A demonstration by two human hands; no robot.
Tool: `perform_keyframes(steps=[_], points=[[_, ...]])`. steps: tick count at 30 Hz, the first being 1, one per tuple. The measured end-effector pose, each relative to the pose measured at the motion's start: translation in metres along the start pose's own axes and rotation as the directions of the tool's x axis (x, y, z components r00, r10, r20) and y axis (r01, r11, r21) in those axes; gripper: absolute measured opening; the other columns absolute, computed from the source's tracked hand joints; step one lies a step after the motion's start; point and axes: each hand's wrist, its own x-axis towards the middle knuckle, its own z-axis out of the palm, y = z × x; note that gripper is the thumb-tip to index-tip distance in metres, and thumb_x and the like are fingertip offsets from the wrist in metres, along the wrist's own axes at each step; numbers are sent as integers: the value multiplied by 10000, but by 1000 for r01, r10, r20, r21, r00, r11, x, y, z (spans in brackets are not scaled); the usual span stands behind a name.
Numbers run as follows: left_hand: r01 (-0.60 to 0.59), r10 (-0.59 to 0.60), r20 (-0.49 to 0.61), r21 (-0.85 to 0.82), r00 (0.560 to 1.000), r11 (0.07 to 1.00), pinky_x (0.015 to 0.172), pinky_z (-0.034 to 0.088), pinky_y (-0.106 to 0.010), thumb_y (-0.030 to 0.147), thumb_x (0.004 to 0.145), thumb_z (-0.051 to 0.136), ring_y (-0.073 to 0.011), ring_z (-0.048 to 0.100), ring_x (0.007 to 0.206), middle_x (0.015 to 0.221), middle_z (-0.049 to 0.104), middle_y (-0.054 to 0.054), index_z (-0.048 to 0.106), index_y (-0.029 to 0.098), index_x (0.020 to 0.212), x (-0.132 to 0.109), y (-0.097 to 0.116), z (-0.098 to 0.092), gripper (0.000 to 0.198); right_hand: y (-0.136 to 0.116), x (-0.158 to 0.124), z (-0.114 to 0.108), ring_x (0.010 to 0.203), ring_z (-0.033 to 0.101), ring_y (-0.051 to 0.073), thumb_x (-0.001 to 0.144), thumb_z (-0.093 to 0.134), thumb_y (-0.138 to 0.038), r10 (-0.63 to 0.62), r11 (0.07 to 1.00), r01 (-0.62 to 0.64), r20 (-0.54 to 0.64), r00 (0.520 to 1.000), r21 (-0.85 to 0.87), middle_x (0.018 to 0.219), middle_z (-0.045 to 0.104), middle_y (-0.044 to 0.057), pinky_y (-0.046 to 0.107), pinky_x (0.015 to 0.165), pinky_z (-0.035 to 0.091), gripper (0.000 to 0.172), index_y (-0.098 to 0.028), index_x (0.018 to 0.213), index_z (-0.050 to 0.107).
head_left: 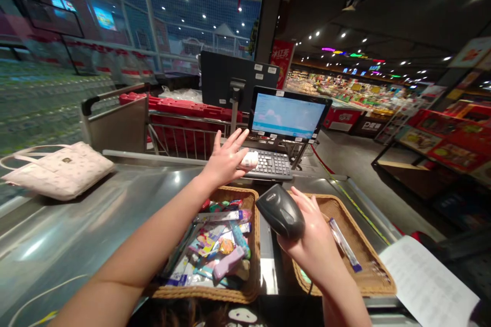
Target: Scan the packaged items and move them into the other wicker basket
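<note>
Scanner [282, 210] first: the right hand [316, 235] is gripping it, fingers curled tight round the handle. Its head is tilting up and to the left, which I am taking as a way to face its window toward what the other hand is showing.

The left hand [224, 162] is hovering out over the counter [95, 214], raised above the left basket [253, 245]. It is pinching a small white item [249, 159] at the thumb side while the other fingers are fanning out straight. I am judging that spread as a way to leave the item's face uncovered. The item is hanging just in front of the keyboard [273, 164], below the lit screen [287, 115], higher than the scanner and apart from it.

The left basket is sitting under the forearm, crowded with small packets and pens. The right basket [378, 286] is lying beside it under the right hand, holding only one pen [345, 246] that I am able to make out. Such a split is reading to me as one lot being kept apart from another.

Off to the left a handbag [57, 168] is resting on the counter, well apart from both hands, probably parked out of the way. At the right a paper [425, 281] is lying just beside the right basket, its print too small for me to read.
</note>
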Motion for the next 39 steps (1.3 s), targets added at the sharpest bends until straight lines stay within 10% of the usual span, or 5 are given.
perform_keyframes(steps=[19,39], points=[[176,-161,219,-53,962,983,1169,16,-689,407,766,734,-367,331,1448,1569,362,-172,715,184,979,-105,-40,12,309,-21,-4,38,1390,424,400,758,600,-203,1,997,-10,116,993,72,1327,620,117,746,1115,235,401,-248,1153,651],[570,-554,409,96,725,816,1138,119,-720,467,774,738,-398,306,1457,1580,328,-187,690,248,1196,-260,-16,10,478,-49,7,77,1375,445,379,759,639,-206,-52,984,7,251,967,177,1307,632,111,690,1139,265,412,-235,1170,658]])
